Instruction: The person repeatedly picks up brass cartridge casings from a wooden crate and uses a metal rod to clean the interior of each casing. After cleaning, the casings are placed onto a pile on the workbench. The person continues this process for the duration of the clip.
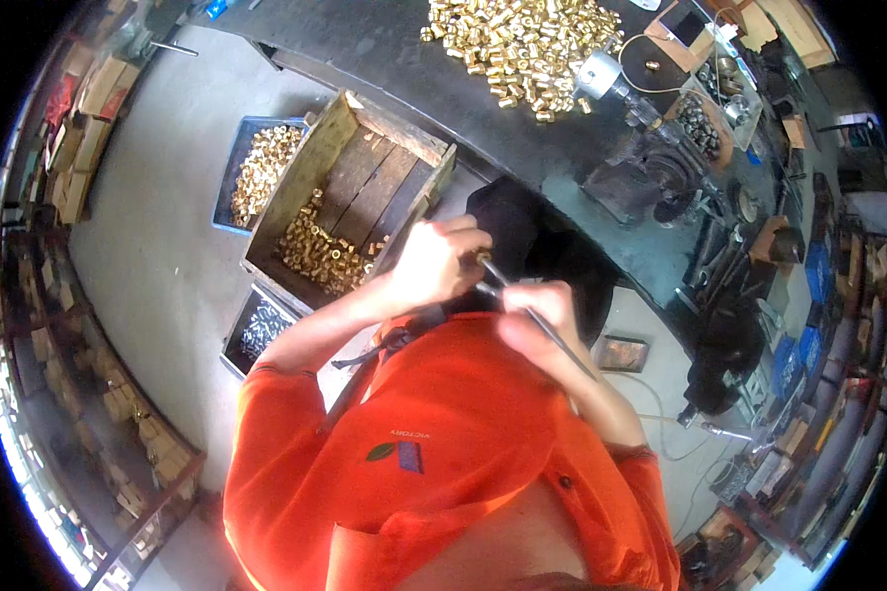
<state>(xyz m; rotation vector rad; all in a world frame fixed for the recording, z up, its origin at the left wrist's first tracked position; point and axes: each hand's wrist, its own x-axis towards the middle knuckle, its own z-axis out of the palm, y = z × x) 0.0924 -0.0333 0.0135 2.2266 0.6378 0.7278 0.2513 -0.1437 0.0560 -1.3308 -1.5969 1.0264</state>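
In front of my orange shirt, both hands are close together above my lap. My left hand (436,262) is closed, its fingertips pinching a small brass fitting (483,257) that is mostly covered. My right hand (540,317) is wrapped round a thin metal rod (564,347), which runs back along the forearm. The rod's far end meets the fitting at my left fingertips; whether it is inside or only against it I cannot tell. Left of my left hand stands a wooden crate (296,205) with brass fittings (321,246) piled in its near part.
A blue bin (218,187) of brass pieces and a bin of silvery parts (263,327) stand beside the crate. On the dark workbench (365,44) lie a heap of brass fittings (522,49) and a metal vise-like machine (641,177). Shelves with boxes (79,394) line the left.
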